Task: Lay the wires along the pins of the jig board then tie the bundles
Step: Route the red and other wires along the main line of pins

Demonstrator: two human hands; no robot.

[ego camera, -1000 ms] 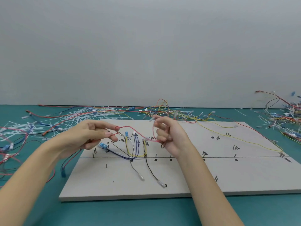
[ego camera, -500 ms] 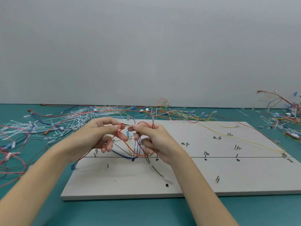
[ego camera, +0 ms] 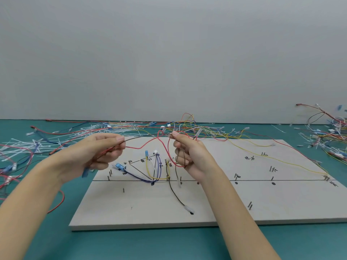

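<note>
A pale jig board lies on the teal table, with short metal pins and black marks. Purple, yellow, white and black wires are laid among the pins at its left middle. My left hand and my right hand are raised above the board. Both pinch a red wire and a dark brown wire stretched between them. The red wire loops below my right hand. A long yellow wire runs across the board's right part.
Loose white cable ties and coloured wires litter the table behind and left of the board. Another tangle of wires lies at the far right. A grey wall stands behind the table.
My hands came together at the board's middle, then pulled apart again. The red and brown wires are now stretched between them and held higher.
</note>
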